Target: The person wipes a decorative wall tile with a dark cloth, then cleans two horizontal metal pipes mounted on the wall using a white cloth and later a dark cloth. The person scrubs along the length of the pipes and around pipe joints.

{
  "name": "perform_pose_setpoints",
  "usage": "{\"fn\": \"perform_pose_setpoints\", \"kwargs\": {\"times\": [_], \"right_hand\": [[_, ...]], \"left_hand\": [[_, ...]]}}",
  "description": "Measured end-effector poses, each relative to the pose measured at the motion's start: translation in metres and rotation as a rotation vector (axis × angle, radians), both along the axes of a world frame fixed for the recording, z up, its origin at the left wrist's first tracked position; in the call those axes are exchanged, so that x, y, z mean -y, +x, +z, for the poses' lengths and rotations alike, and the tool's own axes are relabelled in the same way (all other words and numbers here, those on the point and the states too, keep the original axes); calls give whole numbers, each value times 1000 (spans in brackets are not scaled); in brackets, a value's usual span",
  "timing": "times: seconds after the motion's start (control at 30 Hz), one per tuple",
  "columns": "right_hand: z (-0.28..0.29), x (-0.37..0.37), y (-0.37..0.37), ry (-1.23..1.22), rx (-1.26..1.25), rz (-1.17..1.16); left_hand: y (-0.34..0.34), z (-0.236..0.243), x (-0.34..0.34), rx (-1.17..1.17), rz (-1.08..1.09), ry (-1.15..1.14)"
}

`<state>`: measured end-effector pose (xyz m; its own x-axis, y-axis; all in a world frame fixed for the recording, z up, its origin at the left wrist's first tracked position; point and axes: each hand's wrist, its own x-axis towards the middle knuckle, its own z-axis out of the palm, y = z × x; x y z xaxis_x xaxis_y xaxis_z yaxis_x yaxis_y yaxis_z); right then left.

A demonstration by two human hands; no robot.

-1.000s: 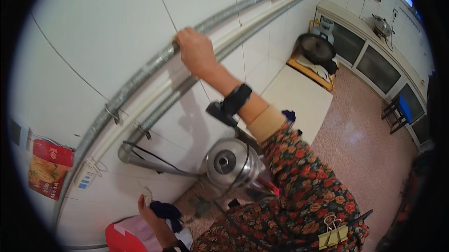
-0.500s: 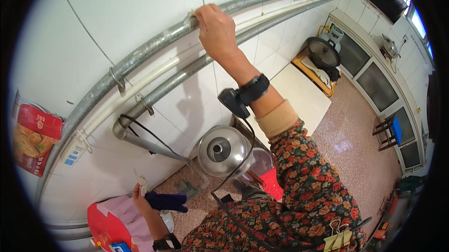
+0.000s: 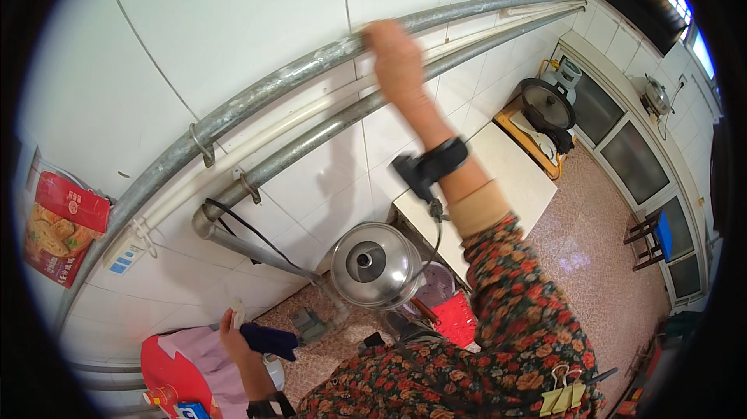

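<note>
Pipe [image 3: 303, 67] of grey metal crosses the upper frame, seemingly part-worked, the right hand [image 3: 398, 63] against it at upper centre, its blurred finger closure impossible to tell, the upper-right stretch apparently left, while the left hand [image 3: 236, 336], lower left, pinches a pale scrap [image 3: 238, 313].

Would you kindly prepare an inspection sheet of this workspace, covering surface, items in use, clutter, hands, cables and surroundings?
Surface: pale table by the tiled wall.
Job's things: upper grey pipe; pale scrap.
Clutter: lidded steel pot, red packet, dark pan.
Hands: right hand at the upper grey pipe, blurred, grip unclear; left hand holds the pale scrap.
Cables: black cable at the right wrist strap; dark cord beside the lower pipe.
Surroundings: blue-topped stool, glass-fronted cabinets.
</note>
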<state>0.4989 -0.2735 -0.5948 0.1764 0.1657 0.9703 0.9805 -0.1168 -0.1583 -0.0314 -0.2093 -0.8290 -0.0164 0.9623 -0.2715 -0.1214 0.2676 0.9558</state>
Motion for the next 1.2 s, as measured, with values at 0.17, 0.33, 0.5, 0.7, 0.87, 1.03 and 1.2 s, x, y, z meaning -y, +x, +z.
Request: {"fn": "perform_pose_setpoints", "kwargs": {"times": [0.17,0.33,0.5,0.7,0.87,1.03,1.2], "right_hand": [[6,-34,-109,19,-117,250],[15,-23,-120,-71,-121,466],[24,-3,-90,-294,-68,492],[31,-26,-149,-149,-43,494],[22,-23,-124,-74,97,487],[19,-21,-118,8,-89,321],[2,-39,-139,78,78,463]], "left_hand": [[46,22,7,57,-48,63],[61,33,15,83,-57,60],[40,26,20,96,-35,92],[21,14,26,48,44,62],[25,17,22,71,-32,87],[30,19,26,81,40,56],[36,10,24,30,-56,36]]}}
